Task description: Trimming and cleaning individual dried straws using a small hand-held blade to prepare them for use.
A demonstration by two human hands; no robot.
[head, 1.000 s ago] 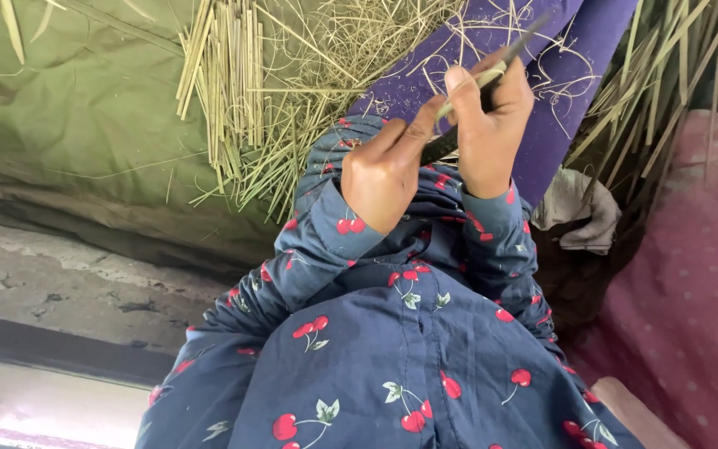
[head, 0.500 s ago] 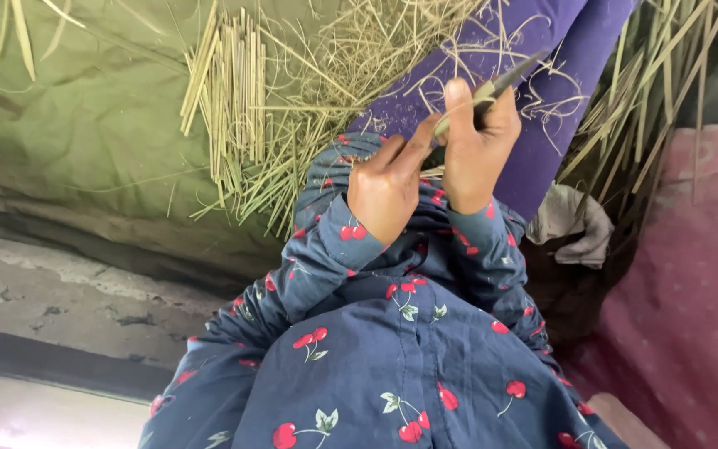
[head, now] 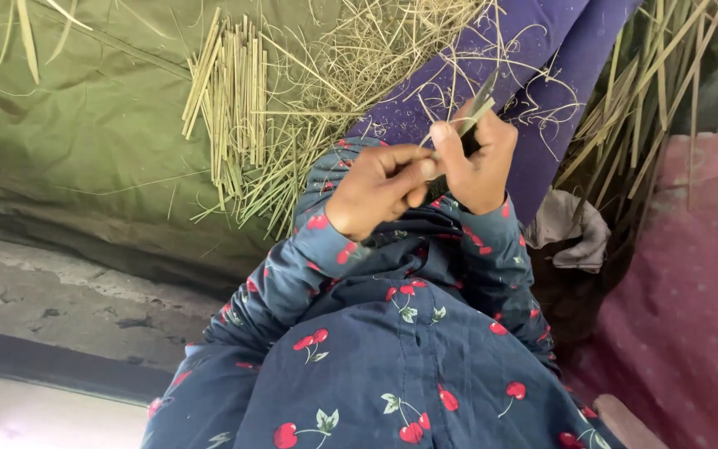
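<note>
My right hand [head: 482, 166] grips a small knife [head: 482, 93] whose dark blade points up and to the right, with the thumb pressed on a thin pale stalk [head: 464, 125] lying along the blade. My left hand [head: 373, 188] is right beside it, fingers pinching the stalk's near end. Both hands are held over my purple-clad legs [head: 542, 50]. My sleeves are navy cloth with a red cherry print [head: 409, 349].
A bundle of cut pale stalks [head: 230, 100] and loose shavings [head: 376, 41] lie on a green cloth [head: 85, 150] to the left. More long stalks [head: 641, 108] lean at the right by a pink dotted cloth [head: 691, 291]. A grey concrete ledge [head: 68, 299] lies lower left.
Both hands have sunk slightly in the view and drawn closer together. Less of the stalk shows beyond the right hand than before.
</note>
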